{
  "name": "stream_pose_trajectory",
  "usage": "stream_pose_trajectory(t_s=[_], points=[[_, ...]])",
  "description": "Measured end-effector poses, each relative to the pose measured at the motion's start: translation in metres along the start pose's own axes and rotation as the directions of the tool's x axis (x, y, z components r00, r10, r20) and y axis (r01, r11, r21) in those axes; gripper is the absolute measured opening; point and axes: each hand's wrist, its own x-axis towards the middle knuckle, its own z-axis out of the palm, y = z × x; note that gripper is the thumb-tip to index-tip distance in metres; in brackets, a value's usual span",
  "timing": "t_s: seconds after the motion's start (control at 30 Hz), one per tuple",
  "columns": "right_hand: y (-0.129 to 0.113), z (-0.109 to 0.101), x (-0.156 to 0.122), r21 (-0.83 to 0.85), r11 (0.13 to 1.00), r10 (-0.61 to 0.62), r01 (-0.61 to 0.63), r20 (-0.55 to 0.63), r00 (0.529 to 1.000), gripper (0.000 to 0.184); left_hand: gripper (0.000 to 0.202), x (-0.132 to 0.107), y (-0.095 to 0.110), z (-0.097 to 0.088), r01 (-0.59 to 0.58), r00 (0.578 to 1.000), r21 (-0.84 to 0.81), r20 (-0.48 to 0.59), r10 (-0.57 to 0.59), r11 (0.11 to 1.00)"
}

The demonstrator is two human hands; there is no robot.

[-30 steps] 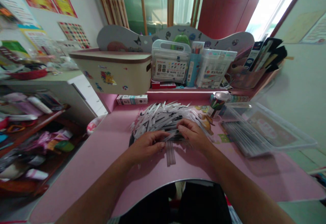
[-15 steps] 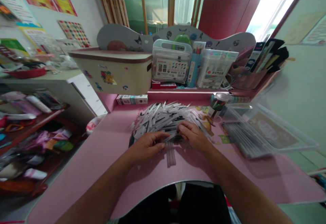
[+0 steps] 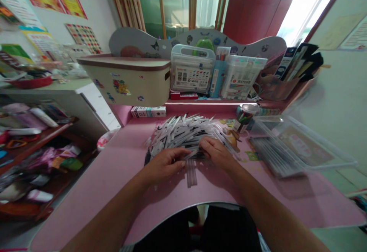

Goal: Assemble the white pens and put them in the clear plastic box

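A heap of white and black pens (image 3: 183, 133) lies on the pink desk (image 3: 114, 175) in front of me. My left hand (image 3: 164, 164) and my right hand (image 3: 218, 152) rest at the heap's near edge, fingers curled, pinching one pen (image 3: 192, 153) between them. Two or three clear pen tubes (image 3: 191, 172) lie side by side on the desk just below my hands.
A clear plastic box (image 3: 298, 147) with pens laid in it sits at the right. A small jar of pencils (image 3: 243, 116) stands behind the heap. Marker cases (image 3: 191, 68) and a cream box (image 3: 129, 80) fill the back shelf. Cluttered shelves (image 3: 34, 141) stand left.
Almost nothing differs; both hands stay at the heap's near edge with only slight finger movement on the pen.
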Motion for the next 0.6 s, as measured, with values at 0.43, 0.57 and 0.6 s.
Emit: stream_pose_trajectory(t_s=[0.43, 0.57, 0.6], points=[[-0.001, 0.003, 0.0, -0.094, 0.995, -0.043, 0.043, -0.003, 0.999, 0.02, 0.043, 0.003, -0.01, 0.001, -0.004, 1.0, -0.004, 0.013, 0.004, 1.0], [-0.003, 0.003, -0.001, -0.14, 0.99, -0.037, 0.036, -0.006, 0.999, 0.03, 0.042, 0.003, -0.011, 0.002, 0.011, 1.0, -0.002, 0.012, -0.011, 1.0], [-0.003, 0.003, -0.001, -0.15, 0.988, -0.033, 0.032, -0.006, 0.999, 0.032, 0.041, 0.003, -0.011, 0.002, 0.011, 1.0, 0.005, 0.016, -0.011, 1.0]])
